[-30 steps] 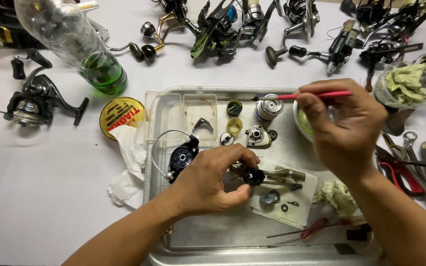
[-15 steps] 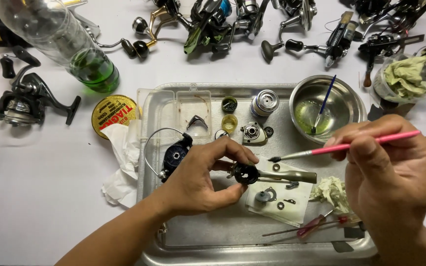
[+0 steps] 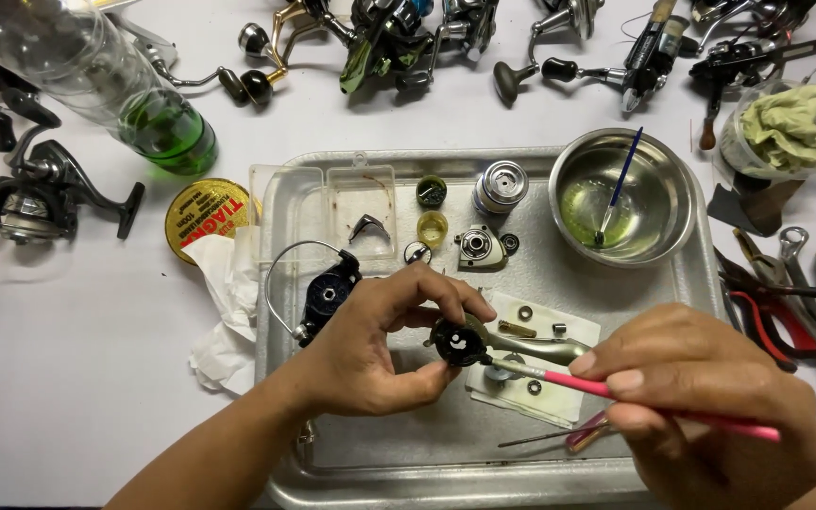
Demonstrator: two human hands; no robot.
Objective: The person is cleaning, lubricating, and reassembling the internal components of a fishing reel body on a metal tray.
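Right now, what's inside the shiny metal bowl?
The metal bowl holds a shallow pool of yellowish-green liquid and a blue-handled brush leaning on the rim, tip down in the liquid. The glare hides whether anything small lies on the bottom.

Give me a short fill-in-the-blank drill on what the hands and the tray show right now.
1. The right hand holds a brush with a ____ handle.
2. The left hand holds a dark reel body over the metal ____.
3. The steel bowl holds greenish liquid and a brush with a ____ handle.

Missing words: pink; tray; blue
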